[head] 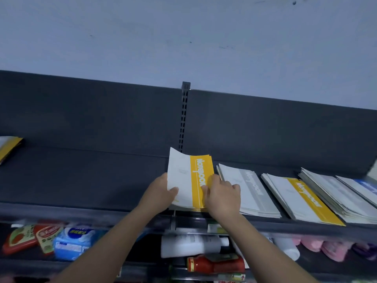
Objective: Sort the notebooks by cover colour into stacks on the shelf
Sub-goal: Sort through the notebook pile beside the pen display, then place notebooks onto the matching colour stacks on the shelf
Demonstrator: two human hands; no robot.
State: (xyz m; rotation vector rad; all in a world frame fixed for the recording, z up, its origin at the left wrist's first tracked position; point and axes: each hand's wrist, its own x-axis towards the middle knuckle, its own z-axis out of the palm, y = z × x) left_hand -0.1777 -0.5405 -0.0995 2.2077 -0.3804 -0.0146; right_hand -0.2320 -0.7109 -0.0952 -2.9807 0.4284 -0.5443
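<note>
Dark shelf (81,176) under a pale wall: both hands clamp a yellow notebook stack (189,180) at its middle, left hand (161,193) on the left edge, right hand (222,195) on the yellow band. Grey stack (248,190) lies just right.

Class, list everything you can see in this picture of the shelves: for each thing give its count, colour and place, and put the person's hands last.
held notebooks: small bundle, white with yellow band, shelf centre, in both hands
grey-band stack: one, white and grey, right of the held bundle
yellow-band stack: one, white and yellow, further right
far-right stacks: grey and blue bands, count unclear
yellow notebooks: partly cut off, far left
shelf: one, dark grey
wipes pack: one, blue, lower shelf
white bottle: one, lying, lower shelf
red bottle: one, lying, below it
left hand: grips bundle's left edge
right hand: grips its yellow edge
</note>
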